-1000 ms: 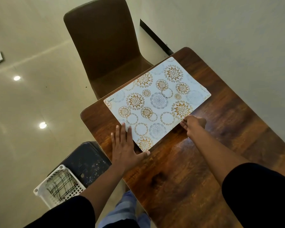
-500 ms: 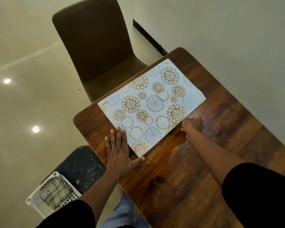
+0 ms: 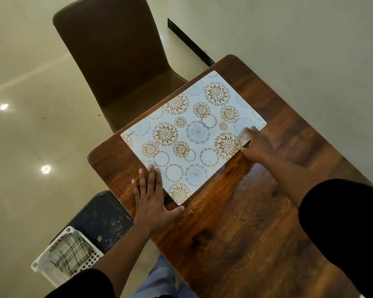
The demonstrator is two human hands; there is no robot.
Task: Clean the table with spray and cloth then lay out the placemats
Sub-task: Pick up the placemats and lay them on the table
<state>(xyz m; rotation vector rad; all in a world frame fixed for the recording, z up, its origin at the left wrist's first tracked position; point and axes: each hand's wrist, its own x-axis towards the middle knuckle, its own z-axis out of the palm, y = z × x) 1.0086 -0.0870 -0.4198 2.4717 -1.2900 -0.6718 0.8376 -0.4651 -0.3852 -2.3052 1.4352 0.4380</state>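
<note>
My left hand [image 3: 152, 206] lies flat on the wooden table [image 3: 235, 233], fingers spread, their tips over the placemat's [image 3: 194, 136] near-left edge at about seven o'clock. My right hand [image 3: 256, 145] presses its near-right edge at about four o'clock; the fingers are blurred, so I cannot tell their spacing. The floral placemat lies flat on the table's far end, before the brown chair [image 3: 116, 61]. A white basket [image 3: 67, 254] sits at eight o'clock.

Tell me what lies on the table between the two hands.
In the head view, only the placemat's near corner lies between the left hand and right hand; otherwise bare wooden table.
</note>
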